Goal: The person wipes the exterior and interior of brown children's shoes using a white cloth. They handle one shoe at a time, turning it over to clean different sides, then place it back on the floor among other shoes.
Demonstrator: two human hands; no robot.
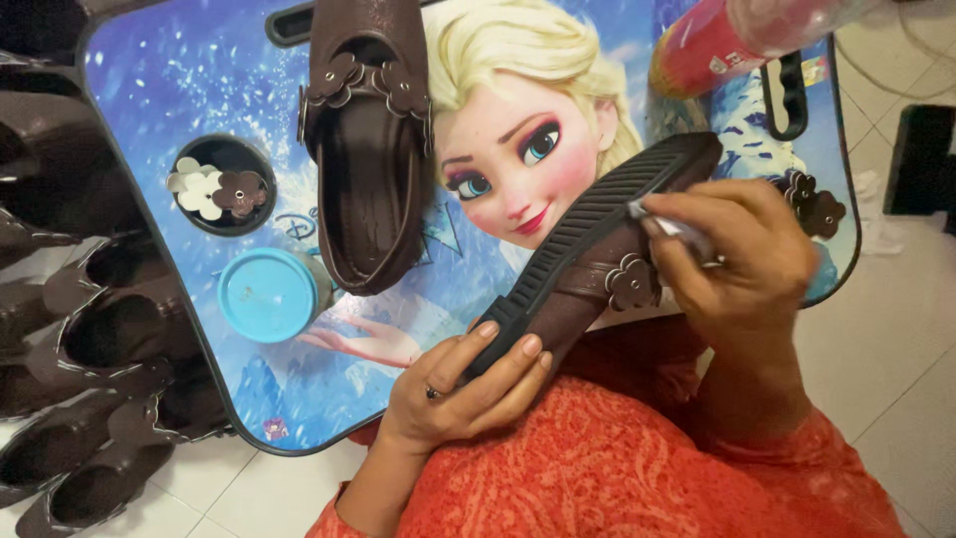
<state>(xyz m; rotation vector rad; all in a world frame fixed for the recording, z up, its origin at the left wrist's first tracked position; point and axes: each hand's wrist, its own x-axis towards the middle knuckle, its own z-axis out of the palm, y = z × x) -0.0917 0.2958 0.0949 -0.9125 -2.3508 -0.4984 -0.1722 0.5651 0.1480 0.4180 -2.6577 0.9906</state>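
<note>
I saw the brown shoe (588, 254) held over the near edge of the small picture-printed table (179, 80), its ridged black sole turned up and toward me. Its long axis ran on a slant, from the end low and nearer that edge up to the end out over the table. My left hand (463, 384) was closed round the low end, fingers wrapped over the sole rim and thumb beneath, so the shoe reached up and away to the right from that grip. My right hand (742, 254) was pinched tight on a small pale tool (669, 223), whose tip lay against the shoe's side just under the sole line, beside the brown flower trim (631, 281). That made the right hand the nearer one to the high end. Farther across the table from the held shoe a second brown shoe (370, 149) lay opening upward, pointing almost straight along the table. Beyond it sat a blue lid (269, 295) and a dark round recess with loose flower pieces (219, 187). More brown shoes (90, 339) were lined up off the table's left edge.
</note>
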